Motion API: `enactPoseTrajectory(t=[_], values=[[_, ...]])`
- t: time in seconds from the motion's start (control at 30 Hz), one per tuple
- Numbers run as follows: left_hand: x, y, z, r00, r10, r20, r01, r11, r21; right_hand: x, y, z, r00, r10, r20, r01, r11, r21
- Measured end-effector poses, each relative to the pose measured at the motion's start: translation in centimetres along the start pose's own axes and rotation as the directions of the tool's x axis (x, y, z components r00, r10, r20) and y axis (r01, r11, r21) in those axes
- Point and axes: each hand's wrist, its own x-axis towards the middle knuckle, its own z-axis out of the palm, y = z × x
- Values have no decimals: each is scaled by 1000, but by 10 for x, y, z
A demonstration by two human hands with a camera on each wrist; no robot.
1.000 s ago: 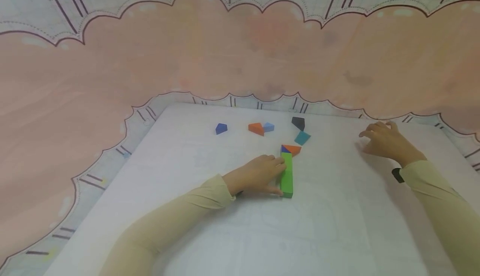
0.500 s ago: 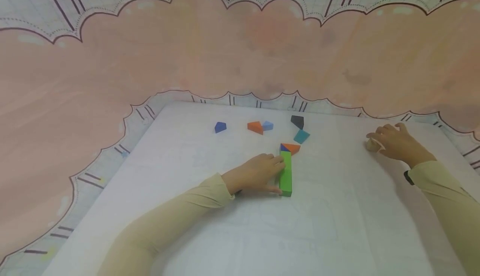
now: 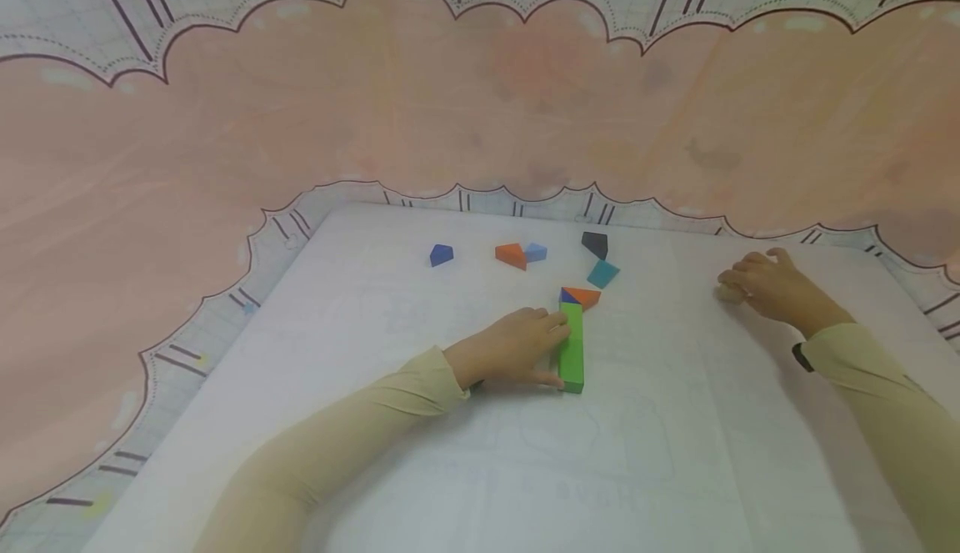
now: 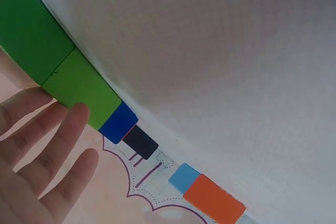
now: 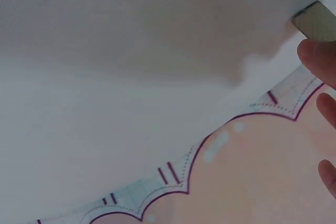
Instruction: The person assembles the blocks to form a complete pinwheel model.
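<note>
My left hand point(image 3: 513, 346) rests against the left side of two green blocks point(image 3: 572, 353) lying end to end. In the left wrist view its fingers point(image 4: 65, 135) are extended, with a fingertip touching the lighter green block point(image 4: 84, 87); the thumb is mostly hidden. A blue block point(image 4: 119, 123) adjoins the far end of the green row, beside an orange block point(image 3: 587, 297). At the right, my right hand point(image 3: 772, 286) pinches a small beige wooden block point(image 5: 317, 22) between thumb and fingers, low over the table; the hand covers part of it.
Toward the back of the white table point(image 3: 420, 470) lie a blue block point(image 3: 442, 255), an orange block point(image 3: 511, 256) touching a light blue one point(image 3: 536, 252), a black block point(image 3: 596, 244) and a teal block point(image 3: 603, 273). A patterned cloth point(image 3: 465, 111) hangs behind.
My right hand first shifted right and toward me, with the beige block coming into view, then moved back left with it. The left hand and green blocks have stayed put.
</note>
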Motion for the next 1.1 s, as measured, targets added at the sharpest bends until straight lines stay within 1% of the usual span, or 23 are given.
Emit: enactPoseTrajectory(t=[0.33,0.47,0.6,0.73,0.93,1.1], values=[[-1,0,-1,1000,3,2,-3,1000,1,14,-26,-3,994,-82,-74,84,996,22],[-1,-1,-1,1000,8,-8,-8,1000,8,17,-33,-7,995,-83,-55,85,996,38],[-1,-1,-1,1000,12,-12,-12,1000,10,17,-34,-10,997,-61,-39,63,997,39],[-1,-1,-1,1000,9,-6,-9,1000,8,17,-33,-9,997,-46,-55,48,998,42],[-1,-1,-1,1000,7,-1,-7,1000,5,21,-35,-4,994,-63,-90,69,995,68],[-1,-1,0,1000,4,5,-4,1000,-7,27,-43,-4,994,-67,-84,75,993,87]])
